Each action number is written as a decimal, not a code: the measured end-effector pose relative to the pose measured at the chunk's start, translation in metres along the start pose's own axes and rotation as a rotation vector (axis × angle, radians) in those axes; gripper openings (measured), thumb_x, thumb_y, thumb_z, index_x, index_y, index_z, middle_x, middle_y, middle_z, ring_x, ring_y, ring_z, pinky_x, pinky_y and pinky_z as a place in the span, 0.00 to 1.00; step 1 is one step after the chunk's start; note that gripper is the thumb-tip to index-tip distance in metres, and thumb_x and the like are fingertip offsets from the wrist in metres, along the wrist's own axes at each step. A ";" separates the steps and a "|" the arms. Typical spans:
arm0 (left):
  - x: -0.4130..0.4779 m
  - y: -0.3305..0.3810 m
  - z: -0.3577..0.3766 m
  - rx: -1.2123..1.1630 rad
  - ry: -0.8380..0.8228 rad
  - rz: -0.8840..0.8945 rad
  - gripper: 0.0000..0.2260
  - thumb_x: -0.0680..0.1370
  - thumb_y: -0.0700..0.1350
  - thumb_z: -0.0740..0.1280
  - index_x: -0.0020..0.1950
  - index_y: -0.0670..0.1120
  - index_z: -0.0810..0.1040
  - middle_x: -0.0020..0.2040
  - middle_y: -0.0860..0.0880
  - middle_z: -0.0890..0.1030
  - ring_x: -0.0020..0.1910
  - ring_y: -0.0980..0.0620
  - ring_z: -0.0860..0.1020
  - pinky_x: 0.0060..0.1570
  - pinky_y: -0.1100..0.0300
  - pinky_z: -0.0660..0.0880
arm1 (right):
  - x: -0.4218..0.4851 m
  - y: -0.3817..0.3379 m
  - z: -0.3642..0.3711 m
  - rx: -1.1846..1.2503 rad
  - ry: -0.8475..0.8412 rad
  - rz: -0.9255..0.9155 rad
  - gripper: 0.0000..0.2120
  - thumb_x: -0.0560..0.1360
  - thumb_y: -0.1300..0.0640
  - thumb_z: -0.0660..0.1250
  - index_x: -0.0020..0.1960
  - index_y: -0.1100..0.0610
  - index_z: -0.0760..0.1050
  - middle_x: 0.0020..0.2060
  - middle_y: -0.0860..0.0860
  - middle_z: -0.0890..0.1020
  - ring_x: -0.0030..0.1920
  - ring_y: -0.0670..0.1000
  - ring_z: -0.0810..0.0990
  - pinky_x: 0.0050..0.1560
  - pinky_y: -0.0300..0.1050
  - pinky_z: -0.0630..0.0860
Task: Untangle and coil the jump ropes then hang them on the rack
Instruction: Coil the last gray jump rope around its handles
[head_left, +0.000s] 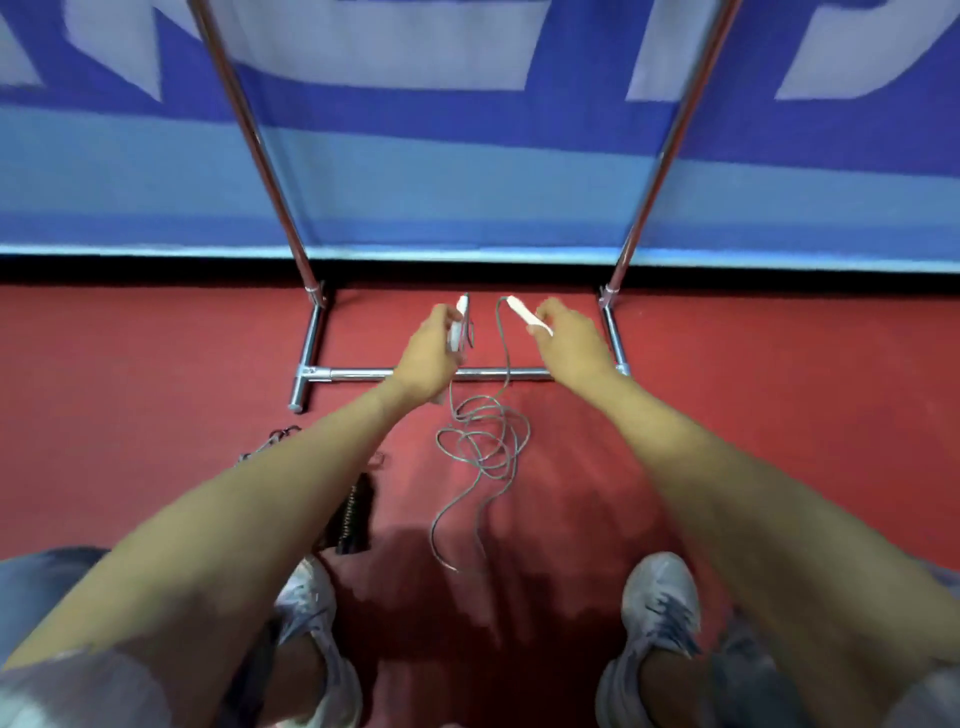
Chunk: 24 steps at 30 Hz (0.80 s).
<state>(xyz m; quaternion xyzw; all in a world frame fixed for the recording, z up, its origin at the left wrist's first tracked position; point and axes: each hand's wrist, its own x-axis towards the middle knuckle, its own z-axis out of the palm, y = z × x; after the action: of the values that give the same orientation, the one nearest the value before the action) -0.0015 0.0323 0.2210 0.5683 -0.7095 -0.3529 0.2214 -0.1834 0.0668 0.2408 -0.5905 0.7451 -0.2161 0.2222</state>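
- Grey cord (485, 447) is hanging from both hands and piling up in loose, overlapping loops on the red floor (727, 415), just in front of the rack's base. One long loop is trailing back toward the person's feet.
- The left hand (428, 358) is curling its fingers round the white left handle (460, 322), holding it roughly upright. The top of the handle is poking out above the thumb.
- The right hand (574, 340) is pinching the white right handle (524, 313) between thumb and fingertips. This handle is tilting up and to the left, and its cord is leaving the upper end and dropping down between the hands.
- The two handles are sitting near each other but apart, both held above the rack's low crossbar.
- The chrome rack (353, 373) is standing on the floor against a blue banner (467, 197). Its two uprights are rising out of the top of the view, and its feet are pointing toward the person.
- A dark rope (356, 512) is lying on the floor under the left forearm, partly hidden. It is probably a second jump rope with black handles, though blur is making that hard to confirm.
- Grey shoes (306, 608) are standing on either side of the trailing loop, well apart from each other.
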 end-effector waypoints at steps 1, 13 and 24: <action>-0.005 0.015 -0.011 -0.033 0.014 0.006 0.20 0.73 0.31 0.66 0.63 0.39 0.69 0.61 0.42 0.75 0.51 0.42 0.77 0.46 0.59 0.68 | -0.005 -0.013 -0.015 0.015 0.007 -0.005 0.09 0.80 0.55 0.60 0.57 0.59 0.72 0.53 0.62 0.79 0.54 0.63 0.76 0.49 0.51 0.70; -0.062 0.132 -0.111 -0.506 0.375 0.312 0.18 0.77 0.35 0.66 0.63 0.48 0.65 0.59 0.52 0.72 0.47 0.49 0.80 0.46 0.58 0.78 | -0.055 -0.096 -0.129 0.448 0.222 -0.262 0.14 0.80 0.57 0.59 0.64 0.46 0.69 0.39 0.46 0.75 0.30 0.48 0.72 0.30 0.38 0.70; -0.053 0.099 -0.078 -0.960 -0.095 -0.287 0.15 0.76 0.29 0.65 0.57 0.45 0.75 0.41 0.46 0.78 0.39 0.52 0.76 0.50 0.54 0.77 | -0.046 -0.076 -0.070 0.723 -0.242 0.067 0.05 0.80 0.52 0.62 0.53 0.51 0.74 0.42 0.49 0.79 0.44 0.48 0.79 0.46 0.46 0.73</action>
<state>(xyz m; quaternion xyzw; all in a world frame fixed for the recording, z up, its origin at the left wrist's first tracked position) 0.0033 0.0741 0.3514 0.4775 -0.3910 -0.6920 0.3744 -0.1555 0.0999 0.3458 -0.4705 0.6081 -0.3864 0.5094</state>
